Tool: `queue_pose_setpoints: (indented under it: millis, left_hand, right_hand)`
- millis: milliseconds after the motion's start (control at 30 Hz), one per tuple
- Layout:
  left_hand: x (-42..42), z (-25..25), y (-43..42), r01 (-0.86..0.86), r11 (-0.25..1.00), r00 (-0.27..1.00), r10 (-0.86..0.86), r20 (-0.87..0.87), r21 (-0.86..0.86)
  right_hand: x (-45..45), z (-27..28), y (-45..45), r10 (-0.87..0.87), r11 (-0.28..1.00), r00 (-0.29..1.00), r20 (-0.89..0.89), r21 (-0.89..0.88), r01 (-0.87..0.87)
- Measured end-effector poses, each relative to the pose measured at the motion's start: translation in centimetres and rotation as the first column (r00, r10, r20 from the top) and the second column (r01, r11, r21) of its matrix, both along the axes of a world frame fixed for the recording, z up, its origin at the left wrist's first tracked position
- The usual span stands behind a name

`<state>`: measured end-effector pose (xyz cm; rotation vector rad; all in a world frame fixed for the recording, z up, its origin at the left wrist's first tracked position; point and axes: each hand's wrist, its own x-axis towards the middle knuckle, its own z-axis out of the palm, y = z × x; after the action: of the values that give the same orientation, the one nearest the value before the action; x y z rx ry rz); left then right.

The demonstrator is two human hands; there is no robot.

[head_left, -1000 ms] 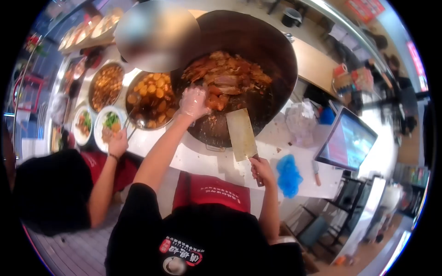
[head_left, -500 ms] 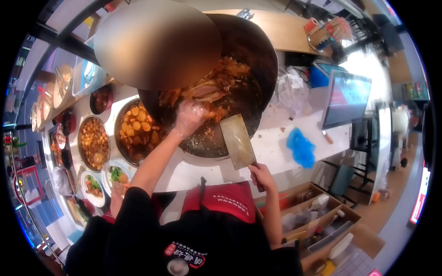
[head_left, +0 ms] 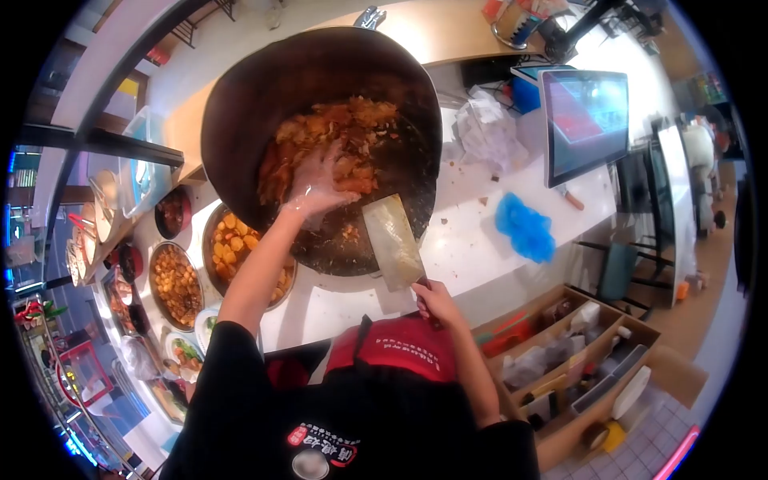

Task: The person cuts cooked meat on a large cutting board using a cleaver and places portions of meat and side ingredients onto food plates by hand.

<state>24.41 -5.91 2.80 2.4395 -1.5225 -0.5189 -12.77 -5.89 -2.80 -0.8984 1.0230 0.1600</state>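
Note:
Gloved in clear plastic, my left hand (head_left: 318, 186) is inside a large dark pot (head_left: 232, 120), its fingers spread over a heap of brown cooked meat (head_left: 352, 120). What lies under the palm is hidden. My right hand (head_left: 438, 302) grips the handle of a cleaver (head_left: 394, 244). The cleaver's broad, smeared blade slants up over the near rim of the pot, beside the meat and apart from my left hand. Small scraps of meat cling to the pot's inner wall near the blade.
Left of the pot stand a pan of yellow chunks in sauce (head_left: 226, 250) and a pan of beans or nuts (head_left: 176, 284). On the right are a blue plastic bag (head_left: 524, 228), crumpled white plastic (head_left: 490, 132) and a screen (head_left: 588, 120). An open drawer (head_left: 576, 360) juts out at lower right.
My left hand has reached further into the pot, and its fingers have spread out on the meat. The cleaver stays in my right hand at the near rim. The view has shifted.

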Motion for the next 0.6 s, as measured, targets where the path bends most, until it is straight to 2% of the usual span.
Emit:
queue_pose_setpoints:
  millis: [33, 67, 133, 167, 200, 267, 300, 433, 567, 600]
  left_hand:
    - [-0.4, 0.1, 0.3, -0.011, 0.997, 1.000, 0.010, -0.008, -0.075]
    - [-0.8, 0.0, 0.5, -0.003, 0.997, 1.000, 0.003, 0.001, -0.071]
    - [-2.4, -0.2, 1.4, -0.169, 0.979, 0.972, 0.147, -0.181, -0.113]
    - [-3.9, 1.1, 1.5, -0.245, 0.965, 0.959, 0.227, -0.171, -0.096]
    - [-4.3, 0.6, 1.8, -0.245, 0.965, 0.959, 0.228, -0.167, -0.092]
    - [-4.5, -2.0, 2.4, -0.493, 0.863, 0.765, 0.368, -0.528, -0.113]
    - [-4.4, -3.4, 2.4, -0.605, 0.793, 0.743, 0.532, -0.407, -0.068]
    - [-3.6, -2.4, 1.8, -0.584, 0.810, 0.733, 0.553, -0.397, 0.051]
    - [-1.9, -2.9, 2.1, -0.516, 0.855, 0.776, 0.490, -0.397, 0.045]
    - [-1.5, -2.8, 2.3, -0.495, 0.864, 0.739, 0.473, -0.479, 0.089]
  right_hand:
    - [0.2, -0.2, 0.2, -0.004, 1.000, 1.000, 0.006, -0.002, 0.004]
    - [0.4, -0.4, 0.2, -0.008, 1.000, 1.000, 0.014, -0.003, 0.008]
    - [0.8, -0.7, 0.3, -0.014, 1.000, 1.000, 0.028, 0.010, 0.013]
    - [0.9, -0.9, 0.3, -0.008, 1.000, 0.999, 0.036, 0.015, 0.007]
    - [0.9, -1.1, 0.2, -0.008, 1.000, 0.999, 0.038, 0.019, 0.007]
    - [1.0, -1.6, 0.0, 0.000, 0.999, 0.999, 0.047, 0.039, -0.001]
    - [1.0, -1.6, -0.2, 0.003, 0.999, 0.999, 0.047, 0.041, -0.005]
    - [1.0, -0.6, -0.9, -0.003, 0.997, 1.000, 0.019, 0.071, 0.002]
    - [0.9, -1.1, -1.3, 0.028, 0.999, 0.999, 0.015, 0.043, -0.029]
    - [0.8, -1.2, -1.4, 0.030, 0.998, 0.999, 0.015, 0.045, -0.031]
